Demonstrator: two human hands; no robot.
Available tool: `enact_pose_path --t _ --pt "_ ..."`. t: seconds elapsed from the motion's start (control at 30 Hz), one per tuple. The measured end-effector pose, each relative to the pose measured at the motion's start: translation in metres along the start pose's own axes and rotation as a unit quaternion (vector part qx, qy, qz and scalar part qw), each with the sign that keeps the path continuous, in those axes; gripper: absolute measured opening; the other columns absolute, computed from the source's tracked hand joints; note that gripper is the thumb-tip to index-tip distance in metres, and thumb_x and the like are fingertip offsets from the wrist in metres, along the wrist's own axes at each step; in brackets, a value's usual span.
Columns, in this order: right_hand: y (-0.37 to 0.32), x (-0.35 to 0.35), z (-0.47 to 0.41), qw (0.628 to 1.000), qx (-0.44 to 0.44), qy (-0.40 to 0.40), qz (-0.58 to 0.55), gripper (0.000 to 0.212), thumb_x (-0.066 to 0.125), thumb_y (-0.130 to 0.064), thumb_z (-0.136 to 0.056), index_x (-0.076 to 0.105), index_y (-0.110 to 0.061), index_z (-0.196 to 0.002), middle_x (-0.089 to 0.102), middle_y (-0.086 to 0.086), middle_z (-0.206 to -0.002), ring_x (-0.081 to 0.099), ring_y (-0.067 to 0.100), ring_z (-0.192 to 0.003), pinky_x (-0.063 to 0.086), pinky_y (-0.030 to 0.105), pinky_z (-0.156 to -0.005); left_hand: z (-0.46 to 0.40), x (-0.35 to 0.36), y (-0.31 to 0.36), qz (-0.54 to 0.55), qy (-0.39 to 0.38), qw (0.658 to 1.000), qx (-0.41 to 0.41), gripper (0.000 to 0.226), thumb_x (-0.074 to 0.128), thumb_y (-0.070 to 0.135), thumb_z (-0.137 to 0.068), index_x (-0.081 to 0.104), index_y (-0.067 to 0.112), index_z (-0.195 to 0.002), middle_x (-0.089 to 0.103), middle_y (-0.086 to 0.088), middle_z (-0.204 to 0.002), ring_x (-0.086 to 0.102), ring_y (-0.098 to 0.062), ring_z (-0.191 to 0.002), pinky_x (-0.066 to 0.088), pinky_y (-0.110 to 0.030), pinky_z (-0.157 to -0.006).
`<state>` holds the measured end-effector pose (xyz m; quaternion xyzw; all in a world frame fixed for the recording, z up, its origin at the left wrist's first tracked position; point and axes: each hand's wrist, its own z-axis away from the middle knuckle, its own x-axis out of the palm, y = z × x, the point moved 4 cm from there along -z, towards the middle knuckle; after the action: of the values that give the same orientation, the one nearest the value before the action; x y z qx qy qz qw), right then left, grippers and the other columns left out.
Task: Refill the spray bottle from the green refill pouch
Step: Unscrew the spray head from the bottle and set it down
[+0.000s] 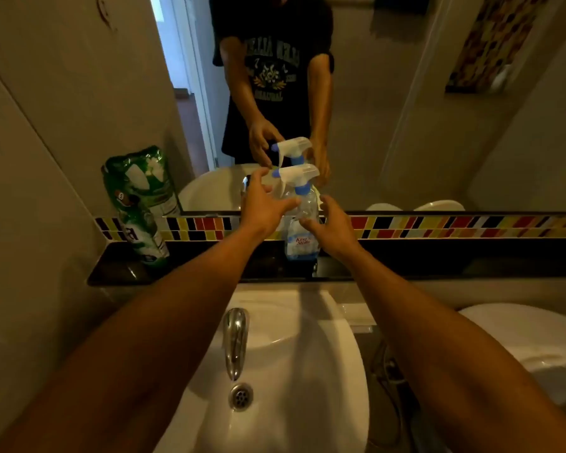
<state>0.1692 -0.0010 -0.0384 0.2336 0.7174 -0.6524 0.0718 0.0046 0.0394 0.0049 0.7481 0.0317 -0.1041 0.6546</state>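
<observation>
A clear spray bottle [303, 230] with a white trigger head and blue collar stands upright on the black ledge [209, 263] below the mirror. My left hand [263, 206] reaches its left side, fingers spread near the neck and trigger. My right hand [330, 225] is at the bottle's right side, fingers curled toward the body; I cannot tell if either hand grips it. The green refill pouch [141, 204] leans upright against the wall at the ledge's left end, well left of both hands.
A white sink [307, 371] with a chrome tap [235, 341] lies below the ledge. A white toilet [530, 341] is at the right. The mirror [406, 109] above the coloured tile strip reflects the person and the bottle.
</observation>
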Motion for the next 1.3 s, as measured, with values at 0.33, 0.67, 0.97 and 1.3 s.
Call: enact_pose_path --t 0.33,0.67,0.97,1.3 --pt "0.023 0.004 -0.035 0.995 0.022 -0.068 -0.072 0.046 0.078 -0.017 -0.091 0.054 -0.020 -0.131 0.069 -0.007 -0.118 0.068 0.009 -0.107 0.059 0.033 -0.089 -0.030 0.026 0.004 0.076 0.012 0.996 0.043 0.062 0.079 0.005 -0.083 0.046 0.017 -0.135 0.056 -0.009 -0.134 0.061 -0.023 -0.118 0.061 -0.028 -0.083" --pt "0.015 0.002 -0.040 0.992 0.002 -0.089 -0.087 0.041 0.074 -0.013 -0.094 0.057 -0.017 -0.132 0.069 -0.003 -0.121 0.067 0.010 -0.111 0.057 0.030 -0.090 -0.035 0.023 0.013 0.036 0.010 0.996 0.082 0.035 0.073 0.010 -0.090 0.057 0.005 -0.121 0.063 -0.012 -0.119 0.062 -0.012 -0.099 0.054 -0.013 -0.070" --pt "-0.003 -0.013 -0.034 0.995 -0.013 -0.094 -0.043 0.043 0.074 -0.017 -0.095 0.057 -0.018 -0.134 0.069 -0.006 -0.116 0.067 0.006 -0.103 0.053 0.023 -0.082 -0.047 -0.002 0.054 0.033 0.026 0.992 0.116 0.026 0.068 0.012 -0.094 0.061 0.007 -0.119 0.065 -0.013 -0.120 0.065 -0.019 -0.105 0.058 -0.024 -0.084" --pt "0.011 -0.039 -0.028 0.996 0.005 -0.085 0.024 0.051 0.079 -0.016 -0.091 0.056 -0.017 -0.137 0.069 0.003 -0.124 0.068 0.019 -0.111 0.056 0.045 -0.100 -0.063 -0.044 0.080 -0.007 0.074 0.991 0.110 0.013 0.060 0.018 -0.099 0.064 0.015 -0.111 0.061 0.001 -0.096 0.057 -0.006 -0.079 0.050 -0.013 -0.063"
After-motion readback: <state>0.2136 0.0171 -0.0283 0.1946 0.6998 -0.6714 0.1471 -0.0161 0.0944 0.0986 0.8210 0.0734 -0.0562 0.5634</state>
